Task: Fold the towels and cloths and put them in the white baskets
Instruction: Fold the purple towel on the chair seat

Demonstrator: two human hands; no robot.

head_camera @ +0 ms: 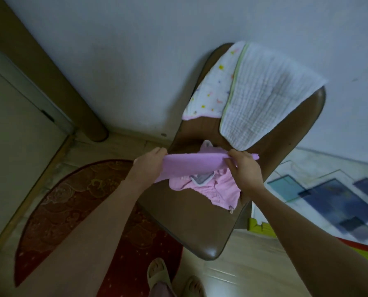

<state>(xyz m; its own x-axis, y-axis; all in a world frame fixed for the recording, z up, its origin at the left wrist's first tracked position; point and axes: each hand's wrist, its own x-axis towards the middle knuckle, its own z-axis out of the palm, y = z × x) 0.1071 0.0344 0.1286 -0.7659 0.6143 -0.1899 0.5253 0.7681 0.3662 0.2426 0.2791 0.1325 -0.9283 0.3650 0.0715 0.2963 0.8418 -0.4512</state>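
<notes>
Okay, head view: we see the left hand (149,164) and right hand (244,168) each pinching one end of a purple cloth (195,163), stretched taut between them over a brown chair (200,228). Just below the hands, a pink cloth (216,190) lies crumpled on the seat. Beyond them, a white towel (262,93) drapes over the chair back.

Purple cloth (197,162) hides part of pink pile (213,189) (colours blurred)
</notes>
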